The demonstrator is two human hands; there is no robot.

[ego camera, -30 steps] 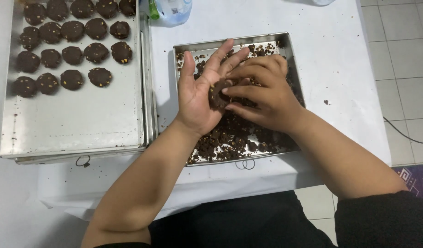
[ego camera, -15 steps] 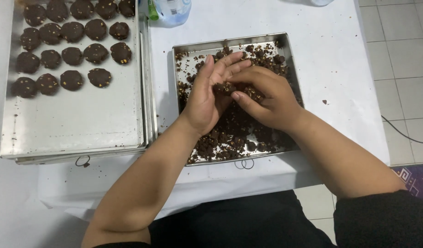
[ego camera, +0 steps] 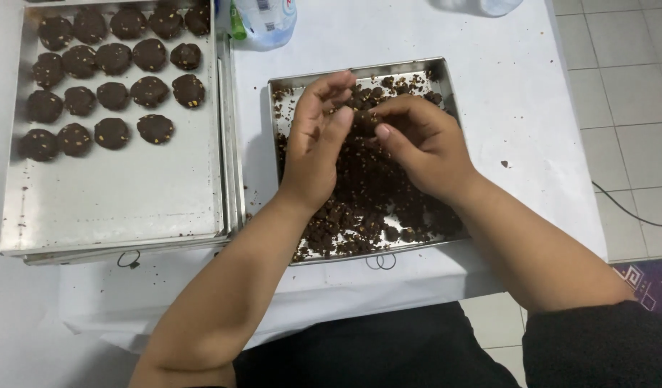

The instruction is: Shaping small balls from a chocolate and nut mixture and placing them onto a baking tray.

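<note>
Both hands meet over a metal pan (ego camera: 440, 75) filled with crumbly dark chocolate dough (ego camera: 374, 194) dotted with pale nut bits. My left hand (ego camera: 318, 140) is cupped, its fingers curled against a small lump of dough (ego camera: 364, 119). My right hand (ego camera: 424, 144) pinches that same lump from the other side between thumb and fingers. To the left, a large steel tray (ego camera: 130, 201) carries rows of round, flattened dark dough pieces (ego camera: 114, 86) in its upper part.
A clear plastic bottle (ego camera: 266, 21) stands at the back between the two trays. White cloth covers the table (ego camera: 517, 108), with a few dark crumbs on it. Tiled floor and a thin cable (ego camera: 625, 212) lie to the right.
My left hand has gone from flat and spread to cupped. Both hands shifted slightly toward the pan's far end, pressing a dough lump between them.
</note>
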